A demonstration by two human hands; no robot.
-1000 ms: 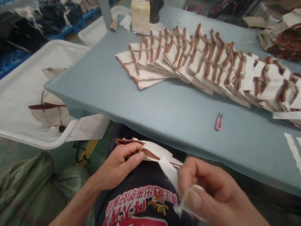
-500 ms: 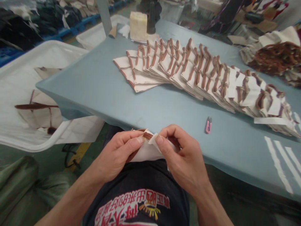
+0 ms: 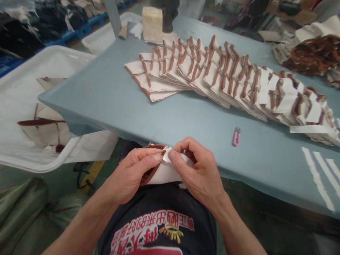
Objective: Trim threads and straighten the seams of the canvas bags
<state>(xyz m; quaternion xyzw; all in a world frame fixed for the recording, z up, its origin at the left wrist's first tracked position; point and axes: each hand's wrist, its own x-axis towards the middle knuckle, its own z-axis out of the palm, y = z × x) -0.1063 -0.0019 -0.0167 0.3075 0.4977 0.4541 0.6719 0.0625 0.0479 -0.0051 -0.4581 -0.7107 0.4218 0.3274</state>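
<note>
A white fabric piece with brown trim [image 3: 166, 174] lies over my lap at the table's front edge. My left hand [image 3: 138, 168] pinches its brown edge between thumb and fingers. From the right, my right hand [image 3: 195, 163] presses a small white strip [image 3: 167, 156] against that edge, its thumb and forefinger closed on the strip. Both thumbs are close together, with the strip between them. The other fingers of my right hand curl out of sight behind the fabric.
Blue-green table [image 3: 111, 106] bears a long row of overlapping cream pieces [image 3: 196, 71], pink snips [image 3: 237, 137] and white strips [image 3: 318, 180]. A brown-and-cream bundle [image 3: 313, 53] lies back right. A white bin [image 3: 77, 150] with fabric pieces stands left.
My right hand has moved slightly left and up, bringing the white strip over the brown edge. More brown trim shows under my left hand. The camera view has shifted a little.
</note>
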